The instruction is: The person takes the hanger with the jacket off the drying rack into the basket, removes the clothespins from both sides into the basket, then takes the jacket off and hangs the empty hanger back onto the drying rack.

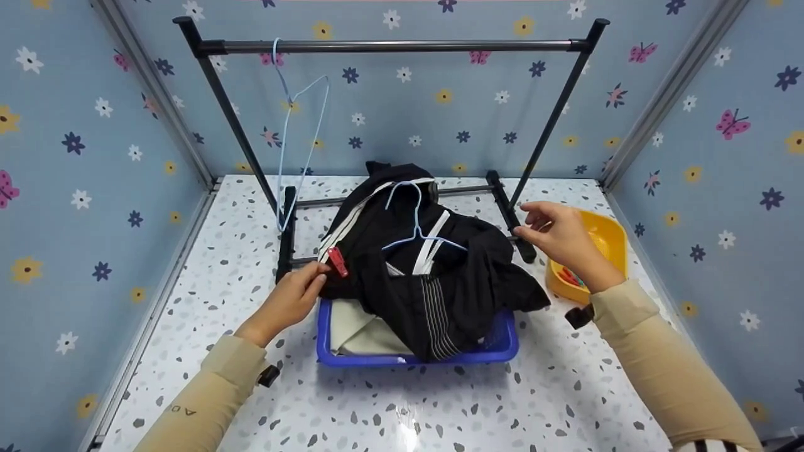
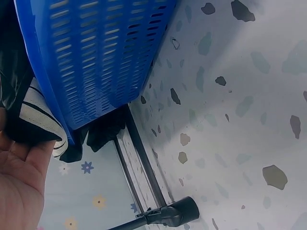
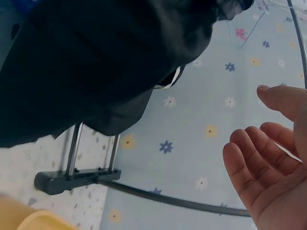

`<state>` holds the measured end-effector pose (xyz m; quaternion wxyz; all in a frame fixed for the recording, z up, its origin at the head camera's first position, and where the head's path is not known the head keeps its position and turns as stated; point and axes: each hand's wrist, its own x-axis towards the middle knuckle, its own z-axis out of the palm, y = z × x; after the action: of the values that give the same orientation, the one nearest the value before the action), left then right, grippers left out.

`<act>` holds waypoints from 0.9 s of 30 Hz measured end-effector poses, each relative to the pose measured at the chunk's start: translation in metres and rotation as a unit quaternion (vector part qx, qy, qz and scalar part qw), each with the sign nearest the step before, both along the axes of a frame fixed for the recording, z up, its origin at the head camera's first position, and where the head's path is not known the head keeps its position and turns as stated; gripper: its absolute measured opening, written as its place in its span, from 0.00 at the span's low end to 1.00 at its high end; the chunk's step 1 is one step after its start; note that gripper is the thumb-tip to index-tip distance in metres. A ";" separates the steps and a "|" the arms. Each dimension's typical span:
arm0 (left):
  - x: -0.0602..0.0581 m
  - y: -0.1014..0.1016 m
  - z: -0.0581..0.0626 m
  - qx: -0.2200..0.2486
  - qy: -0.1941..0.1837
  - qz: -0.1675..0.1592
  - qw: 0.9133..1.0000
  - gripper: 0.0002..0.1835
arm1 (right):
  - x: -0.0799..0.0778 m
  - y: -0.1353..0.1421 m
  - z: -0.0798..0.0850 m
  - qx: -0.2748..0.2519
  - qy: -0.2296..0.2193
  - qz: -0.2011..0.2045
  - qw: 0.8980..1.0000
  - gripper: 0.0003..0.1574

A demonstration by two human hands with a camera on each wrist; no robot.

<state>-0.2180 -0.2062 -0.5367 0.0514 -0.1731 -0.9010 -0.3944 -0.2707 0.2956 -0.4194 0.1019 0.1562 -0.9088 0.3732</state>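
A black garment [image 1: 471, 276] with white stripes lies heaped over a blue basket [image 1: 418, 360]. A light-blue hanger [image 1: 418, 213] sits within the garment, its hook upright. At the garment's left edge my left hand [image 1: 292, 298] grips the cloth; in the left wrist view the fingers curl under a white-striped part [image 2: 41, 112]. Just beside those fingertips, a red clothespin [image 1: 337, 262] is on the garment. My right hand [image 1: 562, 237] holds nothing, raised between the garment and a yellow basket [image 1: 612, 238], its fingers loosely bent and thumb apart in the right wrist view.
Behind the garment stands a black clothes rack [image 1: 402, 46], its feet on the speckled tabletop [image 1: 251, 402]. A second light-blue hanger [image 1: 282, 144] hangs on the rail's left. Pale cloth [image 1: 364, 333] lies in the blue basket; small colored clips [image 1: 570, 276] are in the yellow one.
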 end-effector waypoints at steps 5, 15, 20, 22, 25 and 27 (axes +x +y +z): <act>0.001 0.000 0.000 -0.001 0.003 -0.001 1.000 0.10 | 0.004 -0.016 0.006 0.003 0.013 0.022 1.000 0.25; 0.000 0.001 0.001 -0.004 0.018 -0.007 1.000 0.10 | 0.016 -0.053 0.023 0.010 0.037 0.066 0.997 0.26; 0.000 0.001 0.000 -0.004 0.019 -0.007 1.000 0.10 | 0.018 -0.070 0.029 0.005 0.044 0.089 0.995 0.26; 0.000 0.001 0.000 -0.003 0.018 -0.007 1.000 0.10 | 0.018 -0.076 0.030 0.003 0.053 0.104 0.993 0.26; 0.000 0.001 0.000 -0.002 0.017 -0.006 1.000 0.10 | 0.019 -0.086 0.032 0.001 0.064 0.123 0.990 0.25; 0.000 0.001 -0.001 -0.001 0.018 -0.006 1.000 0.10 | 0.019 -0.092 0.032 0.003 0.071 0.135 0.988 0.25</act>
<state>-0.2177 -0.2052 -0.5372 0.0653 -0.1862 -0.8992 -0.3905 -0.2513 0.2036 -0.3870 0.1147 0.3036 -0.8712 0.3684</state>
